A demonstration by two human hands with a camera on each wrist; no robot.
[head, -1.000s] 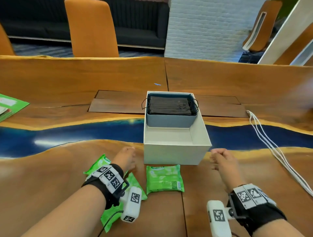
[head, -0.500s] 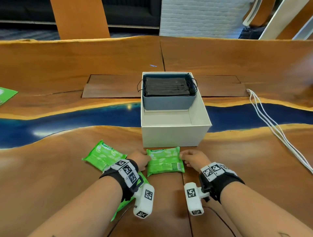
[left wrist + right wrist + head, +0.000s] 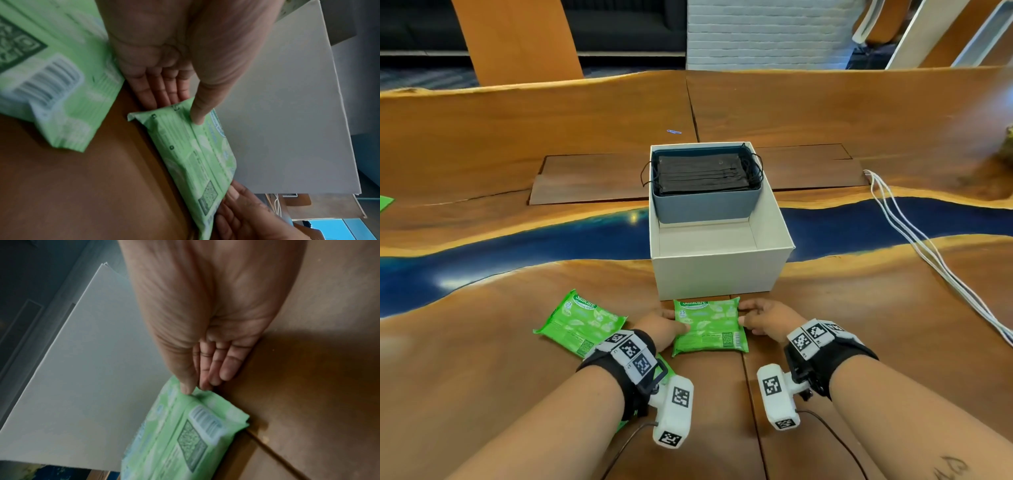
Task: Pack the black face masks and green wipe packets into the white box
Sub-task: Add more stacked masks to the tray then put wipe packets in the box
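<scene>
Packet [image 3: 709, 325] flat on the desk [image 3: 482, 342], just before the box [image 3: 722, 277], long axis running left-right between my hands. Left hand [image 3: 664, 325] and right hand [image 3: 767, 318] pinch its short ends, thumbs on top; I judge equal reach, lifting forward next.
</scene>
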